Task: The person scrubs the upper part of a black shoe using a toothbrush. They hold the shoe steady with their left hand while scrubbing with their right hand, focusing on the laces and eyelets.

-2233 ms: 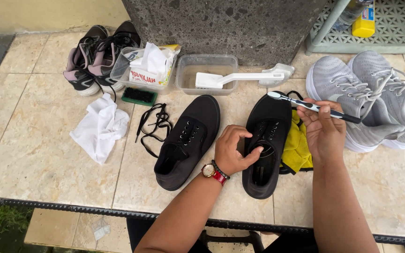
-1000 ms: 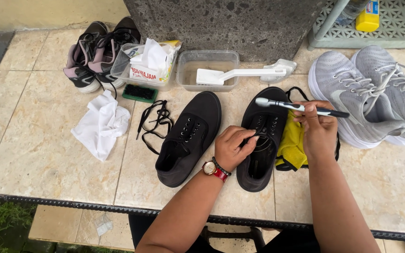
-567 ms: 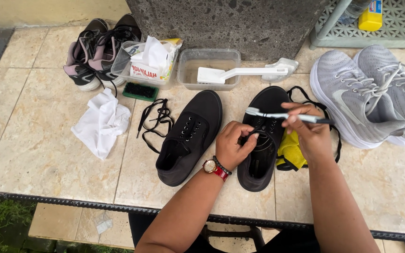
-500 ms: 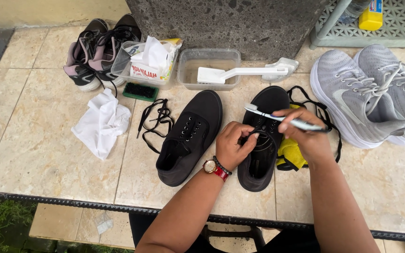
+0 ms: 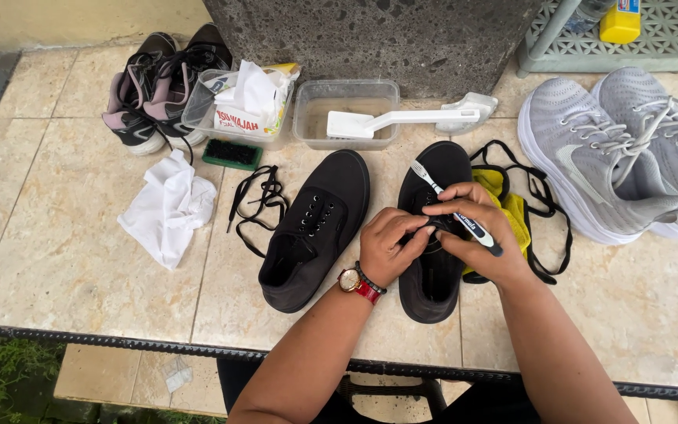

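Lower centre: left hand (image 5: 390,245), red-strapped watch at the wrist, fingers curled on the tongue area of the right-hand black shoe (image 5: 433,235). Right hand (image 5: 480,235) closed around a toothbrush (image 5: 453,208), bristles pointing up-left over the shoe's toe, fingertips also pinching at the shoe opening.

Risks, as judged: both hands crowd one small spot, so the brush could slip from the partial grip; bristles may flick grime onto the yellow cloth (image 5: 512,212) just beside the shoe.

Left of centre: second black shoe (image 5: 315,228), unlaced, loose black lace (image 5: 256,200) beside it.

Farther, upper left: clear tub holding a white packet with red lettering (image 5: 249,106). Top right corner: yellow bottle (image 5: 620,20), blue label.
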